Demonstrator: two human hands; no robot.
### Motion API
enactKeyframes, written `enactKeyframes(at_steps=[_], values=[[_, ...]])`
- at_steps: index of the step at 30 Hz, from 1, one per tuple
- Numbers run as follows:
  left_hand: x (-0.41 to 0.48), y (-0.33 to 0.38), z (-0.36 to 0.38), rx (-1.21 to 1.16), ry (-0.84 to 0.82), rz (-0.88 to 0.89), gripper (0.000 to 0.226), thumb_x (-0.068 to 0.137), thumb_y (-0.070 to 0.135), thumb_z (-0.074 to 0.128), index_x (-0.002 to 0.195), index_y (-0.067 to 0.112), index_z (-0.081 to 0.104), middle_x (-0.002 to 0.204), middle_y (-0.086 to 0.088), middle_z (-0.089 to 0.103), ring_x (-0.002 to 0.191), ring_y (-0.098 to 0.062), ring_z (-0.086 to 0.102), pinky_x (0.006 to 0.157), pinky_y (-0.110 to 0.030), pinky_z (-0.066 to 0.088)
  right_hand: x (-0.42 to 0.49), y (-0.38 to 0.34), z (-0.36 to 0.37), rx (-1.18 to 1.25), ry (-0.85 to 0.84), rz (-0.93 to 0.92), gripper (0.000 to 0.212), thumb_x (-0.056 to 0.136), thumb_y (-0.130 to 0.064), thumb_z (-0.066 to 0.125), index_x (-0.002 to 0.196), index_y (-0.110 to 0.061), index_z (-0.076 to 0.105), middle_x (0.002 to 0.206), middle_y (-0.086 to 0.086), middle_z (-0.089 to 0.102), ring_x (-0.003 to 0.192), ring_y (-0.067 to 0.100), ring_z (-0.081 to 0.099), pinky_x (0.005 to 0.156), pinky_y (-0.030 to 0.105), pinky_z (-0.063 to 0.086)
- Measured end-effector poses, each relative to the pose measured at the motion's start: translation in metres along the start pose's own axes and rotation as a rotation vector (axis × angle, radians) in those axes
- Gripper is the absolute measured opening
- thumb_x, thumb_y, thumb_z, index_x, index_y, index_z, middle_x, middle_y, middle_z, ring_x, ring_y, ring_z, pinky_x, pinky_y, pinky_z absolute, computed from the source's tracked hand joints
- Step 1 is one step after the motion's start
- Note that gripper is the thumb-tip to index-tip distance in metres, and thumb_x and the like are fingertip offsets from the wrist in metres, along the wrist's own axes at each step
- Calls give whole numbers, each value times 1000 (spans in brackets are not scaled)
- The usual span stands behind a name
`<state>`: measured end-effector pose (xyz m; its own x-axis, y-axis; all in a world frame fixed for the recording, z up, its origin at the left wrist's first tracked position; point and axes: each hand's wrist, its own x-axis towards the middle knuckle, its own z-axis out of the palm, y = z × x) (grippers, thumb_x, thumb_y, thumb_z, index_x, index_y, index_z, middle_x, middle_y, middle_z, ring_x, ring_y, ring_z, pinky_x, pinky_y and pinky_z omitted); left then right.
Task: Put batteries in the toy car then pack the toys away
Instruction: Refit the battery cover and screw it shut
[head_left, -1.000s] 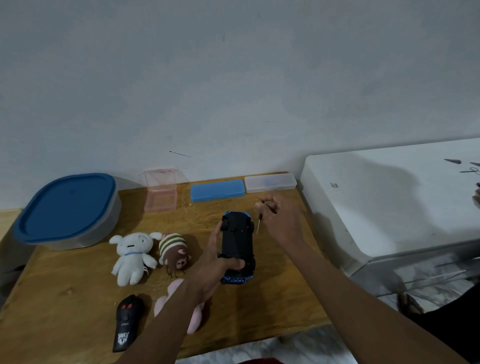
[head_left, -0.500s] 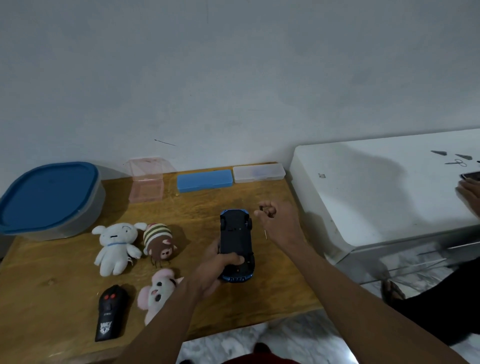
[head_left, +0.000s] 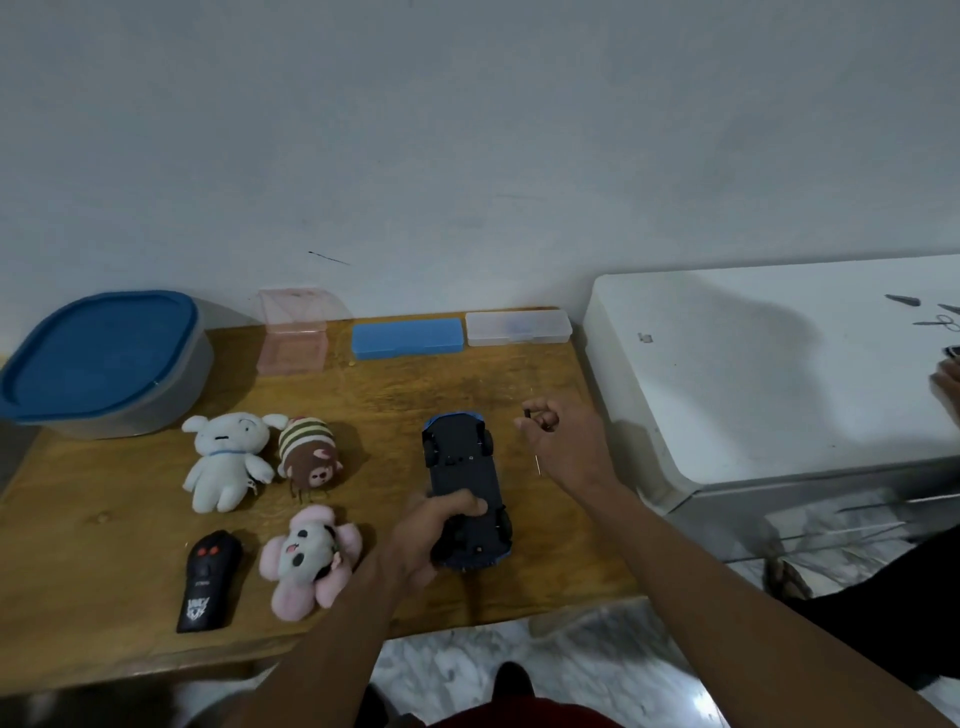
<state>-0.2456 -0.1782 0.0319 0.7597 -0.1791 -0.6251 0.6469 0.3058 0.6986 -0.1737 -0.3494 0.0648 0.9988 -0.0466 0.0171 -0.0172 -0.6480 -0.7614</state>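
Observation:
A blue toy car (head_left: 464, 470) lies upside down on the wooden table (head_left: 395, 395), its dark underside and wheels facing up. My left hand (head_left: 434, 535) grips its near end. My right hand (head_left: 563, 441) hovers just right of the car with curled fingers, holding a thin screwdriver (head_left: 538, 464) whose tip points down. A black remote control (head_left: 207, 579) lies at the front left. A white plush (head_left: 226, 457), a striped brown plush (head_left: 309, 457) and a pink plush (head_left: 309, 558) lie left of the car.
A large tub with a blue lid (head_left: 98, 358) stands at the back left. A pink clear box (head_left: 293, 338), a blue case (head_left: 408, 338) and a clear case (head_left: 518, 327) line the wall. A white appliance (head_left: 769, 374) adjoins the table; another person's hand (head_left: 946, 384) rests there.
The view has tilted down and shifted. My right hand with the screwdriver has stayed beside the car. My left hand keeps its grip on the car.

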Motion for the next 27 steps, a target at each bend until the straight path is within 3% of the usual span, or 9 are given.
enactKeyframes(at_steps=[4,9,13,16,18,20,23,27], values=[[-5,0,-2,-42,-45,-22,71,60,15,70,127,-1,54,108,-23,65,96,-38,64,77,-45,56,1,1,3,23,-29,-31,25,88,-25,66,110,-14,66,78,-13,54,75,3,53,66,15,44],[-9,-2,-6,-314,-147,29,60,73,21,59,130,3,56,114,-22,63,100,-38,64,88,-48,52,4,3,4,57,-76,-48,26,88,-26,67,111,-13,66,84,-7,61,81,9,60,72,22,50],[-12,-3,-6,-300,-141,59,75,68,28,83,135,11,54,132,-19,60,117,-38,61,86,-47,56,7,6,2,61,-90,-78,25,87,-25,67,110,-13,67,84,-6,61,79,8,59,70,22,49],[-13,-5,-4,-268,-95,56,89,49,28,96,127,9,57,116,-18,68,102,-34,68,77,-44,59,9,7,-2,42,-101,-99,26,88,-26,67,110,-14,67,90,-3,65,81,7,59,69,19,49],[-14,-5,-3,-278,-26,62,67,60,24,87,119,7,57,95,-13,70,84,-28,71,71,-41,60,9,8,-4,42,-109,-103,26,88,-26,66,111,-13,67,94,1,67,83,8,59,69,19,49],[-13,-3,0,-199,81,56,60,65,25,84,115,6,58,88,-9,70,79,-24,70,70,-39,58,9,9,-5,39,-113,-110,26,88,-25,66,111,-13,67,95,1,68,83,7,58,67,14,46],[-1,-1,2,100,373,85,68,57,35,93,112,9,63,95,-8,75,86,-25,72,77,-43,60,7,9,-4,31,-101,-124,25,88,-25,67,110,-13,68,96,1,69,82,6,59,65,13,45],[11,-2,10,530,754,119,84,55,47,90,121,13,51,111,-5,64,98,-22,63,82,-38,54,6,10,2,54,-118,-87,25,87,-27,68,110,-17,67,94,-1,69,81,10,65,69,27,58]])
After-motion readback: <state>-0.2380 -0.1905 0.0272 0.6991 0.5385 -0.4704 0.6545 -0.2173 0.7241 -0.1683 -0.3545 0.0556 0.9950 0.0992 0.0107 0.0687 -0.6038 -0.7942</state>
